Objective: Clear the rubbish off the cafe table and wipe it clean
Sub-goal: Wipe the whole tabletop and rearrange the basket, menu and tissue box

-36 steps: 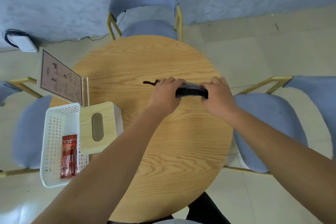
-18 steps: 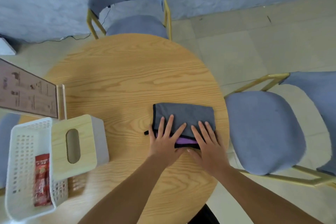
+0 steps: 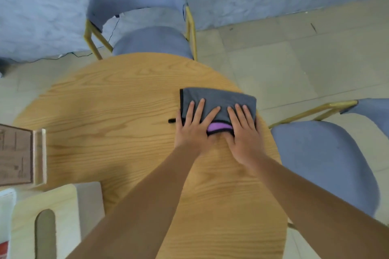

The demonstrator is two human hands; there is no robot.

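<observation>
Here both flat, spread hands press a folded grey cloth onto the round woodgrain table

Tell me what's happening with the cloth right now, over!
Left hand and right hand flat, fingers spread, on folded grey cloth. Cloth on wooden table near right edge, purple layer showing. No rubbish visible on table.

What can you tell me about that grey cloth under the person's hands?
The cloth is dark grey, soft-looking fabric with black edging, folded into a flat rectangle. A purple inner side peeks out at its near edge, and a small black loop sticks out at its left. It lies on the round wooden table, near the right rim. The left hand and right hand press flat on it, fingers spread.
</observation>
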